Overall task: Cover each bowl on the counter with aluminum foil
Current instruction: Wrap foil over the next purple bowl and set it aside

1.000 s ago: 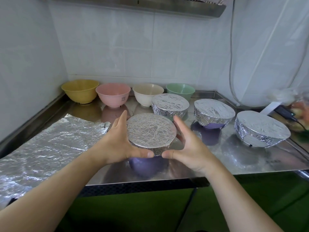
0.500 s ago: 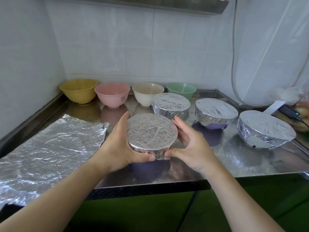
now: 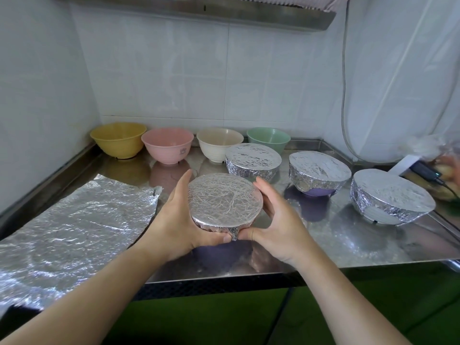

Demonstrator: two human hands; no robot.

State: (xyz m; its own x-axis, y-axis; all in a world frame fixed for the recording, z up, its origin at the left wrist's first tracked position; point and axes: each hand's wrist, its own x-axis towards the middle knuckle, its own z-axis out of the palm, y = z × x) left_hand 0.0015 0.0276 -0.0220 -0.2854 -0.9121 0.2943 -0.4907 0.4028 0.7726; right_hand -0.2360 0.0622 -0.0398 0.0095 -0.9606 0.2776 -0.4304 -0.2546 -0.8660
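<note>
Nearest the front edge of the steel surface, both hands cup a foil-covered bowl from either side. The left hand wraps its left flank, fingers pressed together and reaching up along the far rim, thumb curled in at the near side. The right hand mirrors it on the right, its thumb meeting the left thumb, and between the two thumbs a small crimped fold of foil is pinched under the near rim. The bowl's foil top is a flat round disc, finely wrinkled, facing up and tilted slightly toward the camera; whether the bowl rests on the surface or is lifted just off it cannot be told.

To the left, along the front-left part of the surface, lies a loose sheet of foil, crumpled and flat, its long axis running from the near-left corner toward the middle.

Further back and to the right stand three more covered bowls: a middle one, a purple-bottomed one, and a pale one near the right edge.

Along the back edge, four uncovered bowls stand upright in a row: yellow, pink with a small unreadable mark on its side, cream, and green.
</note>
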